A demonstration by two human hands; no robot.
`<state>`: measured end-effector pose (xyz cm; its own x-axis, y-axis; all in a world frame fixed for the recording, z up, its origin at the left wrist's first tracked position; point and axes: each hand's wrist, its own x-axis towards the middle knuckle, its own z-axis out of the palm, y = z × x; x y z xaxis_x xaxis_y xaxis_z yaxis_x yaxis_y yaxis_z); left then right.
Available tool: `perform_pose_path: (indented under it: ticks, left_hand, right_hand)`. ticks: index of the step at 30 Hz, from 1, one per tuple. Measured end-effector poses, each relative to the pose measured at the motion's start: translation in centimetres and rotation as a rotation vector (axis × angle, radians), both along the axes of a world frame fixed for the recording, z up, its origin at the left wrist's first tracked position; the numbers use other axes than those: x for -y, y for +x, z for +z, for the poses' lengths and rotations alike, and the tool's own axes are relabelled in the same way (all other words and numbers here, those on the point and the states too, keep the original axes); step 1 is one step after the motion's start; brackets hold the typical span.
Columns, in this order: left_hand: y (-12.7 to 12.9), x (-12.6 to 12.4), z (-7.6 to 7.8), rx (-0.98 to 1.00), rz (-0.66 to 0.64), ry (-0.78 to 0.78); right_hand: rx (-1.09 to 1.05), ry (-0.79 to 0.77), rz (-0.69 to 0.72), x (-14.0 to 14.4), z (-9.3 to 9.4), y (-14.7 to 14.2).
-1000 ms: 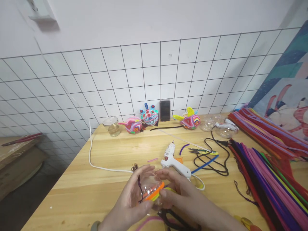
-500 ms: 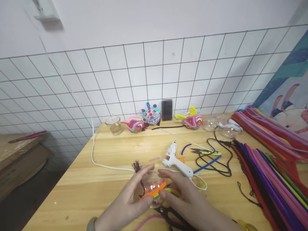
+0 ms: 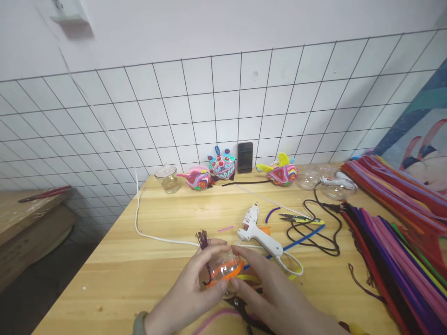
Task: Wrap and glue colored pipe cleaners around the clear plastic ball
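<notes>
Both of my hands hold a clear plastic ball (image 3: 220, 270) low over the wooden table (image 3: 139, 260). An orange pipe cleaner (image 3: 228, 272) is wrapped around the ball's middle. A dark purple tassel (image 3: 203, 239) sticks up from its left side. My left hand (image 3: 190, 291) cups the ball from the left. Fingers of my right hand (image 3: 265, 291) press on the ball and the orange band from the right. A yellow pipe cleaner (image 3: 248, 278) lies just by my right fingers.
A white glue gun (image 3: 256, 230) lies just beyond my hands, its white cord (image 3: 138, 223) running left. Black scissors (image 3: 240, 311) sit under my wrists. Heaps of coloured pipe cleaners (image 3: 391, 251) fill the right side. Finished figures (image 3: 221, 167), a jar (image 3: 168, 178) and a phone (image 3: 245, 157) line the wall.
My hands have stayed on the ball, which has turned a little. The view has shifted, so everything on the table appears slightly further right and lower.
</notes>
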<state>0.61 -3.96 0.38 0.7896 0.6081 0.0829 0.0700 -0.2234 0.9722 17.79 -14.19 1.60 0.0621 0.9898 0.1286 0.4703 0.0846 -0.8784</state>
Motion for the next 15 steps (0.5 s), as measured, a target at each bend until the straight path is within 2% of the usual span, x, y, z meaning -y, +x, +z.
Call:
perform_pose_path:
  ticks: [4,8,12,15]
  left_hand:
    - [0.2,0.2,0.6,-0.003,0.004,0.061]
    - [0.2,0.0,0.5,0.020,0.005,0.073]
    - [0.0,-0.3,0.3,0.030,0.025,0.077]
    - [-0.2,-0.5,0.4,0.011,0.070,0.120]
  right_hand:
    - [0.015,-0.011,-0.016,0.0,0.3,0.1]
    - [0.050,-0.030,-0.009,0.1,0.1,0.3]
    - [0.069,-0.040,-0.103,0.0,-0.3,0.9]
    - [0.083,-0.067,-0.117,-0.2,0.0,1.3]
